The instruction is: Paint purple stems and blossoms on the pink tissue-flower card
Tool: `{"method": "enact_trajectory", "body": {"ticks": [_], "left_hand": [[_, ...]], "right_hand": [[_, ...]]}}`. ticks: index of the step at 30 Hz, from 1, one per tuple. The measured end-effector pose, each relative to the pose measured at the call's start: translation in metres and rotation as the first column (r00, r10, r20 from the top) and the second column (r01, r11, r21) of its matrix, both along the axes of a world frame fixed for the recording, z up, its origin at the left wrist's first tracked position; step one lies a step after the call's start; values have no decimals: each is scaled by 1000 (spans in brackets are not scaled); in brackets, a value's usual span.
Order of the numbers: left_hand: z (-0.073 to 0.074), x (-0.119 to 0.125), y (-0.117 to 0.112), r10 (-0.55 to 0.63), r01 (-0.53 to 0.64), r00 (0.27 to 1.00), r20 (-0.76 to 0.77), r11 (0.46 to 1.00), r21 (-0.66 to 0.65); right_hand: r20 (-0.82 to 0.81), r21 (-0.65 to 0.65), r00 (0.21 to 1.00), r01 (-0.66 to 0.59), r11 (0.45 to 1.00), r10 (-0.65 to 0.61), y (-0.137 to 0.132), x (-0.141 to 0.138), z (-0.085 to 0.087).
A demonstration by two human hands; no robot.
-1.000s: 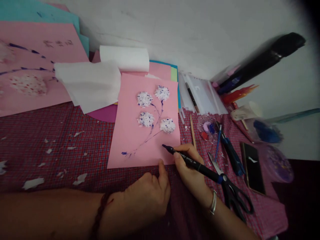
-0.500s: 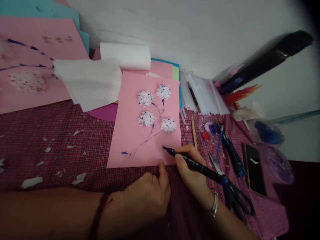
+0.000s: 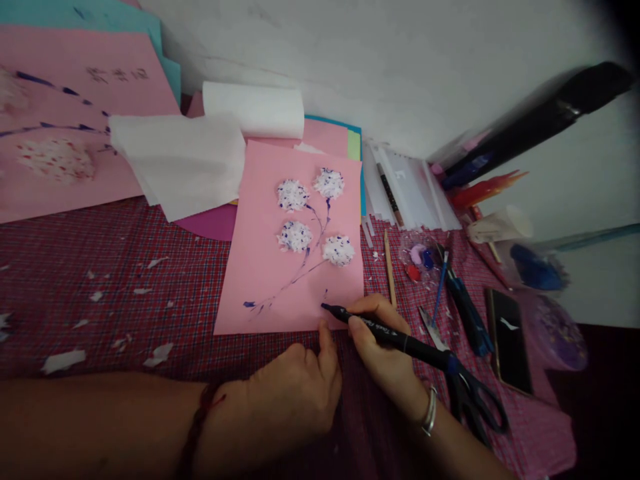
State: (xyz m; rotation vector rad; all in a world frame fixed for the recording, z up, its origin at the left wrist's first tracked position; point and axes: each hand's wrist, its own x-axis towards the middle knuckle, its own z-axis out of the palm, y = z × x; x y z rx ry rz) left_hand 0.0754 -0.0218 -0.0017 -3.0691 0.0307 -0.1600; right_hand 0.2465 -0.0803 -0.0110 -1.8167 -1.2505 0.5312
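Observation:
My right hand (image 3: 383,340) grips a black marker pen (image 3: 395,337) with a blue band, its tip touching the lower right of a pink sheet of paper (image 3: 260,273). Close to the tip is a small dark stroke. My left hand (image 3: 295,387) lies at the sheet's lower edge, its index finger extended onto the paper and the other fingers curled under; the palm is hidden. White fluffy flower heads (image 3: 294,237) speckled with blue stand on the sheet, joined by drawn purple-blue stems (image 3: 285,287).
Scissors (image 3: 475,393), a blue-handled tool (image 3: 470,317), a thin brush (image 3: 441,287) and a phone (image 3: 510,340) lie to the right. Behind are a paint palette (image 3: 420,257), a white paper roll (image 3: 254,110) and tissue sheets (image 3: 180,163). Paper scraps (image 3: 64,361) dot the checked cloth (image 3: 190,273).
The marker tip has moved slightly down on the sheet, and a short vertical mark now shows above it. My left hand stays in place.

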Motion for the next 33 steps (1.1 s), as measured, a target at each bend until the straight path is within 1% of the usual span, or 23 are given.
{"method": "enact_trajectory", "body": {"ticks": [2, 6, 8, 13, 18, 20, 22, 27, 33], "left_hand": [[0, 0, 0, -7, 7, 1000, -2, 1000, 0], [-1, 0, 0, 15, -15, 1000, -13, 1000, 4], [-1, 0, -1, 13, -13, 1000, -12, 1000, 8], [-1, 0, 1, -9, 9, 1000, -6, 1000, 1], [-2, 1, 1, -8, 8, 1000, -4, 1000, 9], [-1, 1, 1, -13, 13, 1000, 10, 1000, 9], [0, 1, 2, -19, 19, 1000, 10, 1000, 6], [2, 2, 3, -26, 26, 1000, -3, 1000, -7], [1, 2, 2, -7, 7, 999, 34, 1000, -21]], "right_hand": [[9, -10, 1000, -4, 1000, 4, -1, 0, -1], [-17, 23, 995, 103, 994, -103, -2, 1, -4], [-37, 25, 990, 136, 990, -135, -1, 1, -4], [-4, 4, 992, 130, 992, -130, 1, 1, -1], [4, -6, 999, 50, 999, -50, 0, -1, 1], [11, -7, 999, 39, 999, -39, -1, 0, 0], [24, -9, 998, 53, 999, -52, -2, 0, 0], [17, -24, 989, 150, 988, -150, -5, 4, -3], [-20, -23, 989, 144, 989, -144, -4, 3, -2]]}}
